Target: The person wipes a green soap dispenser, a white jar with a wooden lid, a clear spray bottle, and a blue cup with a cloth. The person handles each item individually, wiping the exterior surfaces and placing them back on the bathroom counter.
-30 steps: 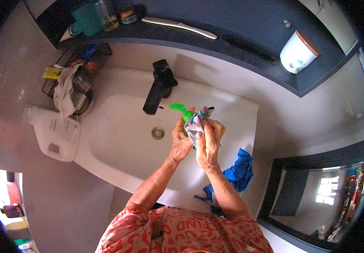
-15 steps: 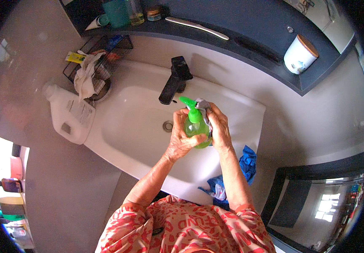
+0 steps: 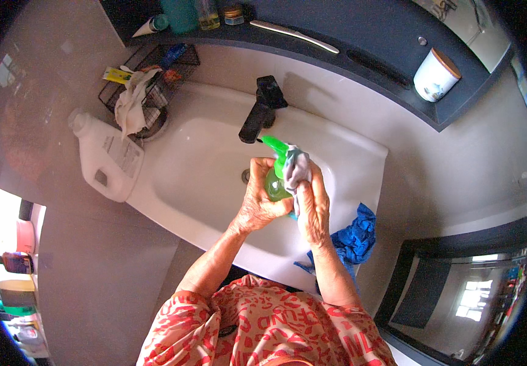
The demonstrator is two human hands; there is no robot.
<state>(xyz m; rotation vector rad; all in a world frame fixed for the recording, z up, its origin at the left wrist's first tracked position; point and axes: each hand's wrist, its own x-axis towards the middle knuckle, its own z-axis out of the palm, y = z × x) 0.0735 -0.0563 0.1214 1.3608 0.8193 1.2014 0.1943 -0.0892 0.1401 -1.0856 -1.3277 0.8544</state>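
Observation:
Over the white sink (image 3: 196, 207) my left hand (image 3: 258, 198) is wrapped round a green pump bottle (image 3: 275, 185), its bright green pump head toward the tap. My right hand (image 3: 315, 210) pinches a grey cloth (image 3: 297, 168) against the pump's neck and the bottle's right side. Part of the bottle is hidden behind the fingers and cloth. Beyond the bottle stands a black tap (image 3: 260, 113). Below my hands the drain (image 3: 246, 175) is partly covered by my left hand.
A blue crumpled cloth (image 3: 356, 235) lies on the sink's right edge by my right forearm. At the left stand a white jug (image 3: 108, 158) and a wire basket (image 3: 181, 56) with a pale cloth draped over it. A dark shelf (image 3: 373, 76) holds a white cup (image 3: 436, 76).
The grey cloth in my right hand has moved from the bottle's right side up and over the pump's neck. My left hand keeps its hold on the bottle. The view has shifted slightly.

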